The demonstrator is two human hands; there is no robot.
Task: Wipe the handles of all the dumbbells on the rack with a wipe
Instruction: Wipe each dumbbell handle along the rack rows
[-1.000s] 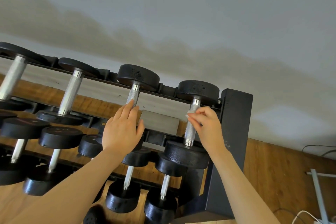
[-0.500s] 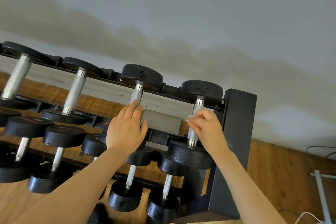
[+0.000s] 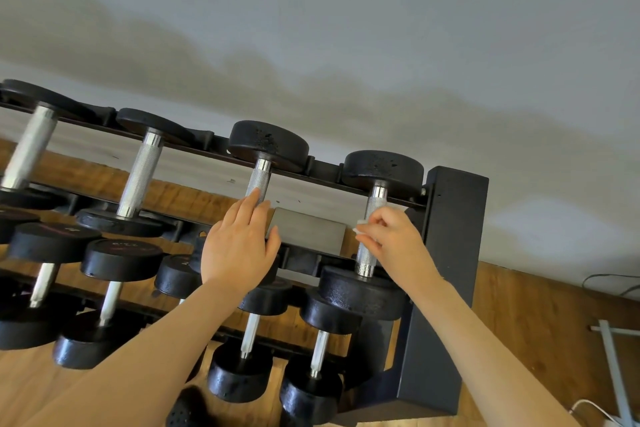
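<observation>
Pinched in right hand [image 3: 394,239]: small white wipe [image 3: 362,226] against knurled handle [image 3: 370,236] of endmost top-row dumbbell [image 3: 381,170], hard by dark rack [image 3: 450,253] upright, little room rightward; left hand [image 3: 239,246] flat, fingers straight, fingertips touching neighbouring handle [image 3: 260,180], open rail space leftward.

Your two forearms come into view bare from the bottom edge up to the wrists, with no sleeve, cuff or glove showing on either one. Your left hand [image 3: 239,250] carries no ring, watch, band or strap that can be seen, and its nails are hidden because it shows its back to the camera. Your right hand [image 3: 394,239] is just as plain, with a bare wrist, short unpainted-looking nails on the fingertips that show, and no marking anywhere on it.
</observation>
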